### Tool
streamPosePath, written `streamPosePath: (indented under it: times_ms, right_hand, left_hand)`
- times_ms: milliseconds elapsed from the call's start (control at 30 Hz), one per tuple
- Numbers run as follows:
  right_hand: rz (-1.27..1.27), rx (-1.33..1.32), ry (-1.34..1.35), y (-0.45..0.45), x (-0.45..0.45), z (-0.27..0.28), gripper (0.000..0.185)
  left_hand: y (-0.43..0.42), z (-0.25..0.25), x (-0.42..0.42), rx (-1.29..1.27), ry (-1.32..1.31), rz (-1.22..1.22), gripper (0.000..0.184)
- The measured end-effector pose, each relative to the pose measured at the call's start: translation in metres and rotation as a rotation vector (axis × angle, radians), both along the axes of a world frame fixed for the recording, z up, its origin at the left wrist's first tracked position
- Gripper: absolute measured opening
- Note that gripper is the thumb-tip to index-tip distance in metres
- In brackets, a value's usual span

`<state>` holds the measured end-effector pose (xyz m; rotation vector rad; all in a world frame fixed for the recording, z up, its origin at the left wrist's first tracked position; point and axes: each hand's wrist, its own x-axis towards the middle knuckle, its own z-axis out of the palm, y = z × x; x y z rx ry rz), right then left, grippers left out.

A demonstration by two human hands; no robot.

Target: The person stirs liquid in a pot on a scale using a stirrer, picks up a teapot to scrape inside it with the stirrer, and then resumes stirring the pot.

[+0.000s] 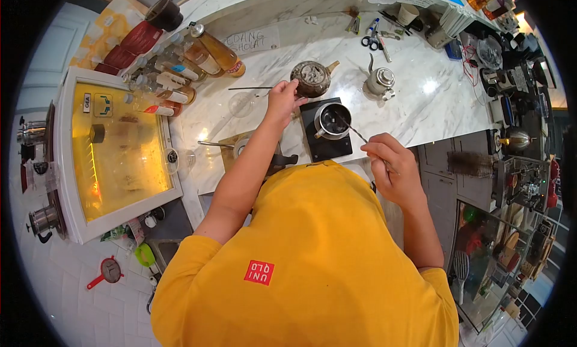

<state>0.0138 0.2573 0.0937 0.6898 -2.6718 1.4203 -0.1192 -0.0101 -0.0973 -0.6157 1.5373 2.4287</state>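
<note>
A metal cup (320,129) with dark contents stands on a black scale (334,147). My right hand (392,167) is closed on a thin metal spoon (359,135), whose far end dips into the cup. Just behind the scale sits a brown patterned teapot (311,76) with a wooden handle. My left hand (285,103) is at the teapot's left side, its fingers touching or very near the pot; whether it grips it I cannot tell. A dark thin stick (247,88) lies left of that hand.
A silver kettle (381,82) stands right of the teapot. Bottles (210,54) line the back left beside a lit fridge (120,155). Scissors (370,43) lie at the back. A wooden board (228,158) is under my left forearm. An espresso machine (522,182) is far right.
</note>
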Motion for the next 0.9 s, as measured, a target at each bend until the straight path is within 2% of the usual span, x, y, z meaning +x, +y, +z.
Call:
streamPosePath:
  times_ms: [133,233,567,900]
  right_hand:
    - [-0.012,-0.013,-0.040,0.010,0.000,0.001,0.022]
    - [0.037,-0.010,-0.030,0.002,-0.001,0.002,0.021]
    - [0.011,0.004,-0.056,-0.004,-0.012,0.006,0.019]
    - [-0.047,-0.038,-0.064,-0.005,-0.007,0.003,0.020]
  left_hand:
    - [0.001,-0.011,-0.014,-0.009,-0.022,-0.010,0.016]
    - [0.010,-0.016,-0.023,-0.030,-0.055,0.004,0.027]
    - [0.027,-0.048,-0.050,-0.135,-0.043,-0.092,0.029]
    - [0.034,-0.057,-0.058,-0.272,-0.045,-0.097,0.030]
